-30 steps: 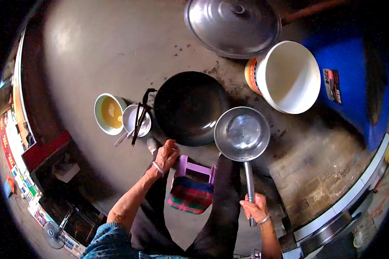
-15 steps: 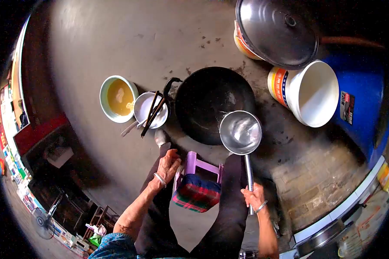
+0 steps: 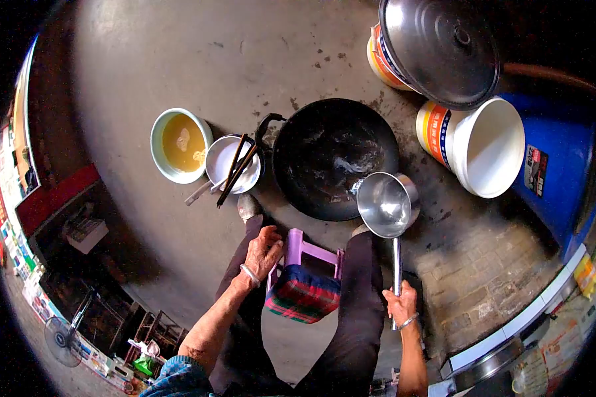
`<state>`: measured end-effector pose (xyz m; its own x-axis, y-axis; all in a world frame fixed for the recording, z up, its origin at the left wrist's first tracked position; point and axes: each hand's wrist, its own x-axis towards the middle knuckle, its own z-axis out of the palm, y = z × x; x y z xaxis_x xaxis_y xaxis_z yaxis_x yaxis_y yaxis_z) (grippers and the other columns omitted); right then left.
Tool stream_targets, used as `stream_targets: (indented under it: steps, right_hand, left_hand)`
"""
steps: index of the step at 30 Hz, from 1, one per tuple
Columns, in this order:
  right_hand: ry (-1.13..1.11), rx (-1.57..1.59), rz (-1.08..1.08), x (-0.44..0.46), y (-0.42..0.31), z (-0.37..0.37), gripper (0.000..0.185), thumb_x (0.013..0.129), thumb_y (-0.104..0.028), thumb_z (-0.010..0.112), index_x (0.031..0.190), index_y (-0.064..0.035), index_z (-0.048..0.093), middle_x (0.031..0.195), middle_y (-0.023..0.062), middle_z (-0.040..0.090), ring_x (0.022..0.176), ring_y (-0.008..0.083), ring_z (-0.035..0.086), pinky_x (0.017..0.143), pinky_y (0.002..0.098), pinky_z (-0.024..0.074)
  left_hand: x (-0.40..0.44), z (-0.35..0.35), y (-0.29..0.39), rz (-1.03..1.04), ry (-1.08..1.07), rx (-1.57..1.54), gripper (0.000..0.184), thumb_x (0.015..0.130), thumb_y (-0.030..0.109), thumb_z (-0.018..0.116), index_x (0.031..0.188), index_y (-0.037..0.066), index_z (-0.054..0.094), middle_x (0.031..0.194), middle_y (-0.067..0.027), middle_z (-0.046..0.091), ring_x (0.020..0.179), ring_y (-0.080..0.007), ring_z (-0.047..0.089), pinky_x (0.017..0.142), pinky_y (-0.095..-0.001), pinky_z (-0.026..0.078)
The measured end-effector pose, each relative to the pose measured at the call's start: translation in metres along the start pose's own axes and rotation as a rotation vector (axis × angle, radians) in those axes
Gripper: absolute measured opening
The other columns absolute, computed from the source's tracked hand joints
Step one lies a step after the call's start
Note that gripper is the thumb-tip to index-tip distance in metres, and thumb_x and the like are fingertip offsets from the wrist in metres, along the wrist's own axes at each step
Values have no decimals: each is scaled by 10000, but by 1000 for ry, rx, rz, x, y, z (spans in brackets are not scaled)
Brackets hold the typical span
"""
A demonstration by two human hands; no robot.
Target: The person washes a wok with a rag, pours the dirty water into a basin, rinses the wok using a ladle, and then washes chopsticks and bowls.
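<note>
The right hand (image 3: 402, 304) grips a metal dipper (image 3: 386, 208), bowl at the black wok's (image 3: 314, 162) edge, between four and five o'clock. The left hand (image 3: 263, 253), near the purple stool (image 3: 295, 247), shows indeterminate closure.

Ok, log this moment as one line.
right hand: holds metal dipper by handle | left hand: empty, near plaid-topped stool | dipper: over edge of wok | wok: wet inside
</note>
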<state>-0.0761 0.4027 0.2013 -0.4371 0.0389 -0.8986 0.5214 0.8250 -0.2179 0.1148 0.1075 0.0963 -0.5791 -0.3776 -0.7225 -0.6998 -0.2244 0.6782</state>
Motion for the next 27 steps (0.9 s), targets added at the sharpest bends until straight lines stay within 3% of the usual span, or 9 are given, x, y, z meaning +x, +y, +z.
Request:
stream_targets:
  steps: [4,7,9,13,17,24,27]
  right_hand:
    - [49,-67,-79,0,5,1,212,745,-81,634,709,-39,430,505,22,443,331,96,408,288,261,330]
    - [128,-237,-154,3,10,5,225,745,-84,633,712,-25,418,518,51,444,385,135,445,353,304,362]
    - [171,-393,-207,0,-1,7,225,759,-153,627,795,-22,447,577,122,499,545,274,546,520,394,412]
    - [187,-425,-249,1,-2,13,198,762,-137,610,834,-39,453,621,153,546,578,355,561,547,436,426]
    - [298,-479,-302,0,-11,19,193,721,-93,616,793,-44,444,602,143,520,569,362,536,540,454,404]
    - [352,-633,-410,3,4,15,209,751,-103,577,914,-100,448,669,167,581,614,398,571,562,500,420]
    - [326,-532,-412,-13,4,5,218,739,-114,610,894,-81,461,679,147,587,600,379,578,555,472,439]
  left_hand:
    - [2,3,9,-13,-12,21,352,842,93,527,1141,-55,415,899,-169,614,774,-227,610,690,-325,493]
    - [4,4,11,-9,-15,8,345,847,96,522,1137,-58,416,892,-162,612,756,-217,606,677,-320,495]
    - [5,4,16,-15,-28,-4,342,850,99,520,1136,-58,417,888,-159,611,752,-214,604,674,-317,496]
    - [7,7,20,-15,-26,-19,336,851,98,517,1132,-55,417,887,-161,605,746,-216,602,673,-315,497]
    - [9,8,23,-1,-28,42,335,843,93,521,1128,-50,419,892,-167,606,753,-220,610,673,-314,497]
    - [10,16,28,16,-35,-6,326,832,82,516,1120,-44,429,879,-160,614,750,-227,611,677,-322,496]
    - [8,19,34,-22,-37,53,346,832,90,530,1136,-41,428,874,-143,612,778,-174,593,693,-299,486]
